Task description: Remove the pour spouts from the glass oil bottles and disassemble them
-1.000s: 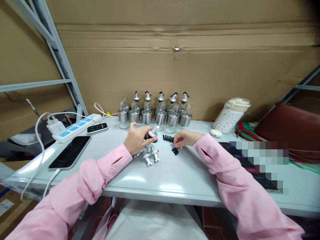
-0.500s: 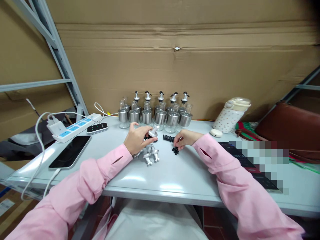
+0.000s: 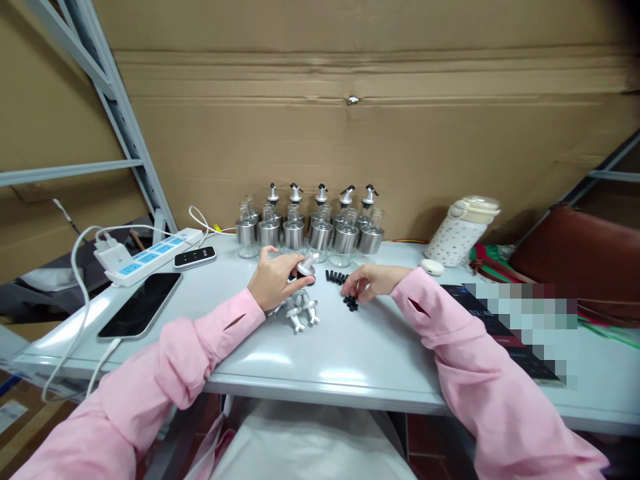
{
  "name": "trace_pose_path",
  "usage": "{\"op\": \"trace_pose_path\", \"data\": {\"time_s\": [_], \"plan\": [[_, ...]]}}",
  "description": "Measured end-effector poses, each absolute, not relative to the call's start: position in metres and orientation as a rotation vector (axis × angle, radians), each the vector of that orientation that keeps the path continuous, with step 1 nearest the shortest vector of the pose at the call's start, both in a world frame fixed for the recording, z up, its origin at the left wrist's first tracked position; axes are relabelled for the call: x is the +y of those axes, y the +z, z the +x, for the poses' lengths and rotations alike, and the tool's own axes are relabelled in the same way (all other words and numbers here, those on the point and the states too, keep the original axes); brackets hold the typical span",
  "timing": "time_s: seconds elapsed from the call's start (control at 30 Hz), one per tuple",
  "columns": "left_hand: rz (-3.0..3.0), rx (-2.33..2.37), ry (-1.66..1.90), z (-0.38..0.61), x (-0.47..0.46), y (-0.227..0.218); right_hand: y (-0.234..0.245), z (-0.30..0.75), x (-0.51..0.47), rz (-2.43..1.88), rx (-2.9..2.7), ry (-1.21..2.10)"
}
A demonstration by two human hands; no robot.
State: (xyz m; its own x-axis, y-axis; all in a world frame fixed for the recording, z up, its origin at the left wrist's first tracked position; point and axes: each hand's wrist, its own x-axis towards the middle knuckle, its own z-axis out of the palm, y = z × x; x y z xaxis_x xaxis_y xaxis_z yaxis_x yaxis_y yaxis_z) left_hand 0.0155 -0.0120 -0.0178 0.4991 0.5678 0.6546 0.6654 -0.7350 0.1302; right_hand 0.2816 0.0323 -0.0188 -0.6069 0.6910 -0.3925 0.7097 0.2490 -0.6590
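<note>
My left hand (image 3: 279, 279) is closed around a silver bottle pourer (image 3: 308, 264), whose spout end sticks up between thumb and fingers. Just below that hand lie several more silver pourer pieces (image 3: 297, 313) in a loose cluster on the table. My right hand (image 3: 369, 283) hovers low over small black parts, its fingers curved and apart, and no held piece shows. A row of black tube-like pieces (image 3: 336, 277) sits to its left. A small pile of black bits (image 3: 351, 303) lies right under its fingertips.
Glass bottles with steel sleeves (image 3: 320, 235) stand in rows at the back, several topped with pourers. A power strip (image 3: 155, 255), a small black-faced device (image 3: 195, 257) and a phone (image 3: 141, 305) lie left. A dotted flask (image 3: 461, 231), a white round case (image 3: 431, 267) and a brown bag (image 3: 575, 260) are right.
My right hand has shifted slightly, its fingertips moving left and loosening from their pinch near the black bits. The left hand with the pourer stays in place.
</note>
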Motion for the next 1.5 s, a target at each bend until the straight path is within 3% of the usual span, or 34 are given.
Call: {"op": "trace_pose_path", "data": {"time_s": [0.3,1.5], "plan": [[-2.598,-1.071,-1.039,0.015,-0.012,-0.018,-0.018,0.273,0.026,1.314,2.528,-1.090],[-2.627,-1.086,-1.034,0.016,-0.013,-0.018,-0.012,0.260,0.013,1.454,2.348,-1.273]]}}
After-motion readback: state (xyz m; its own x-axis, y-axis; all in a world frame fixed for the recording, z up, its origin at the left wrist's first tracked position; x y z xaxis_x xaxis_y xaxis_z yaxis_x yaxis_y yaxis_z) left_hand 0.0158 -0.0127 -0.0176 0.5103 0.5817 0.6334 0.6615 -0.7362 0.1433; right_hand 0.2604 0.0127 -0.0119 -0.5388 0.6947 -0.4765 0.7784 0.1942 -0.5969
